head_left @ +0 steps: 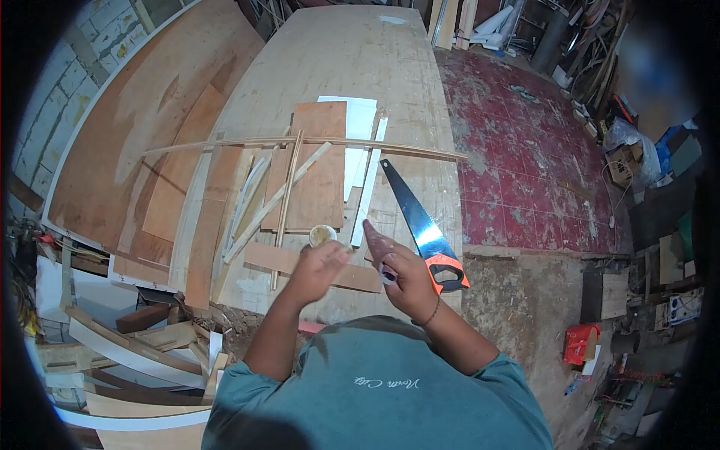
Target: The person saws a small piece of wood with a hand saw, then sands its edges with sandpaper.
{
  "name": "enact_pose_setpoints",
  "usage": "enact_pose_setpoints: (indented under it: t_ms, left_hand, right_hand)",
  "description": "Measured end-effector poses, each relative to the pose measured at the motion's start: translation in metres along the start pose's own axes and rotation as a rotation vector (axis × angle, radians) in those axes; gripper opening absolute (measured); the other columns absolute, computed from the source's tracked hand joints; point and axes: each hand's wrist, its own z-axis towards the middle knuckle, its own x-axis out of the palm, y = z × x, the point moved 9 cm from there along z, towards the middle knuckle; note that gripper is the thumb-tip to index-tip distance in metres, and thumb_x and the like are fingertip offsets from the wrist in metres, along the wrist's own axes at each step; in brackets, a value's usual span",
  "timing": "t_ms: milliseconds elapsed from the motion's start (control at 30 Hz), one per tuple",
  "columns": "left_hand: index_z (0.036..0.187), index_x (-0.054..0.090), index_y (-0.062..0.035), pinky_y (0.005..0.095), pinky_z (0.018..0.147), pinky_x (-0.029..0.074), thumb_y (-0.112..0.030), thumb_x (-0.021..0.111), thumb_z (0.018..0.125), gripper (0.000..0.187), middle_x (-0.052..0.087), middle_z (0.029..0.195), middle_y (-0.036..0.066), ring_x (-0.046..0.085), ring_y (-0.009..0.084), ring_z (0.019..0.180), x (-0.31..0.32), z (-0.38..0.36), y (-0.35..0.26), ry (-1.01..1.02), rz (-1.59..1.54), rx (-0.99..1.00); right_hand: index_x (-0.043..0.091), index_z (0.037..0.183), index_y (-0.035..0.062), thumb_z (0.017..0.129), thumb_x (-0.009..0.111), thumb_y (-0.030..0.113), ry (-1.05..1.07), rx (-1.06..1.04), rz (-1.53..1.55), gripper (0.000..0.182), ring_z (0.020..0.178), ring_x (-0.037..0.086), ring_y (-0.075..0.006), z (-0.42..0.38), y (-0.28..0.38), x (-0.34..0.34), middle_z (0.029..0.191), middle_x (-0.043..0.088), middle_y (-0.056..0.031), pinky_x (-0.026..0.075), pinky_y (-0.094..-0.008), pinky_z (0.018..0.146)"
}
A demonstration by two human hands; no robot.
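My right hand [412, 285] is closed around a dark reddish-brown tapering piece [379, 244], possibly rolled or folded sandpaper, whose narrow end points away from me. My left hand [319, 271] is a little to the left, slightly blurred, with fingers drawn together; what they hold, if anything, is too small to name. Just beyond it stands a small round container [322, 235] with a pale rim. A handsaw [420, 221] with an orange and black handle lies right beside my right hand. A white strip [369, 187] lies ahead of my hands.
A large plywood sheet [352, 52] forms the work surface. On it lie brown boards [319, 161], a white panel [360, 112], thin wood strips [307, 172] and a long strip [405, 150] across them. Red flooring [517, 150] lies right; curved offcuts [135, 345] pile up at left.
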Motion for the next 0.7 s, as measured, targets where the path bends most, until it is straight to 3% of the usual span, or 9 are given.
enact_pose_setpoints:
  t_ms: [167,233,300,367,400,433,500,567,700]
  left_hand:
    - [0.101,0.058,0.0033,0.0293,0.073,0.045,-0.017,0.05,0.096,0.022,0.06,0.084,0.012,0.052,0.0108,0.078,-0.001,-0.005,0.016,-0.021,-0.068,-0.028]
    - [0.106,0.056,0.0037,0.0298,0.079,0.046,-0.016,0.052,0.096,0.023,0.063,0.093,0.013,0.057,0.0126,0.087,-0.027,-0.01,0.034,-0.212,-0.442,-0.219]
    - [0.109,0.056,0.0035,0.0301,0.084,0.046,-0.018,0.052,0.096,0.026,0.064,0.098,0.011,0.06,0.0151,0.093,-0.015,-0.01,0.035,-0.112,-0.386,-0.21]
    - [0.109,0.058,0.0013,0.0318,0.085,0.047,-0.02,0.052,0.096,0.025,0.064,0.101,0.011,0.06,0.0154,0.096,0.013,-0.01,0.008,0.003,0.035,0.079]
    - [0.105,0.06,-0.0032,0.0273,0.072,0.048,-0.02,0.053,0.096,0.02,0.063,0.088,0.005,0.057,0.0101,0.079,0.009,-0.007,0.016,-0.087,-0.022,0.148]
    - [0.105,0.06,-0.0032,0.0273,0.072,0.048,-0.02,0.053,0.096,0.02,0.063,0.088,0.005,0.057,0.0101,0.079,0.003,-0.008,0.022,-0.09,-0.019,0.138]
    - [0.1,0.059,-0.0034,0.0174,0.053,0.035,-0.015,0.051,0.094,0.016,0.056,0.073,-0.004,0.043,0.0018,0.057,-0.048,-0.02,0.074,-0.443,-0.421,-0.253]
    - [0.098,0.06,-0.0052,0.0175,0.05,0.034,-0.022,0.05,0.095,0.019,0.054,0.07,-0.004,0.043,0.0025,0.054,-0.098,-0.034,0.089,-0.573,-0.355,-0.236]
    - [0.097,0.063,-0.0059,0.0172,0.051,0.033,-0.031,0.049,0.097,0.029,0.046,0.065,-0.006,0.04,0.004,0.055,-0.117,-0.065,0.102,-0.661,-0.444,-0.374]
  right_hand:
    - [0.057,0.114,0.0017,0.07,0.054,-0.008,0.178,0.101,-0.014,0.045,0.108,0.057,-0.0372,-0.01,-0.007,0.019,0.118,0.058,-0.0214,0.047,-0.0402,0.092]
    - [0.058,0.11,0.0002,0.071,0.054,-0.007,0.19,0.064,0.054,0.04,0.106,0.058,-0.0372,-0.009,-0.009,0.02,0.117,0.058,-0.022,0.048,-0.0404,0.09]
    - [0.058,0.109,-0.001,0.07,0.053,-0.008,0.074,0.154,0.044,0.04,0.107,0.057,-0.0379,-0.005,-0.026,0.013,0.116,0.058,-0.0223,0.048,-0.0397,0.09]
    - [0.057,0.11,-0.0017,0.069,0.051,-0.009,0.08,0.102,0.06,0.042,0.109,0.057,-0.0376,0.003,-0.021,0.021,0.116,0.059,-0.0227,0.047,-0.0386,0.091]
    - [0.057,0.111,-0.0017,0.069,0.05,-0.01,0.091,0.03,0.047,0.044,0.109,0.057,-0.0378,0.008,-0.01,0.023,0.116,0.059,-0.023,0.047,-0.0385,0.091]
    - [0.057,0.113,-0.0017,0.069,0.049,-0.01,0.094,-0.044,0.034,0.046,0.109,0.057,-0.038,0.011,-0.001,0.026,0.115,0.059,-0.0232,0.047,-0.0383,0.091]
    - [0.057,0.116,-0.0011,0.069,0.05,-0.011,0.145,0.069,0.146,0.049,0.108,0.057,-0.04,0.002,-0.025,0.023,0.114,0.059,-0.024,0.046,-0.038,0.092]
    - [0.056,0.115,-0.0023,0.074,0.051,-0.009,0.095,0.296,-0.023,0.042,0.104,0.06,-0.0377,-0.014,-0.055,0.002,0.11,0.061,-0.024,0.047,-0.036,0.089]
    - [0.059,0.102,-0.0025,0.085,0.06,0.003,-0.372,0.597,0.35,0.017,0.086,0.061,-0.0139,-0.06,-0.13,-0.024,0.094,0.066,-0.0066,0.048,-0.029,0.078]
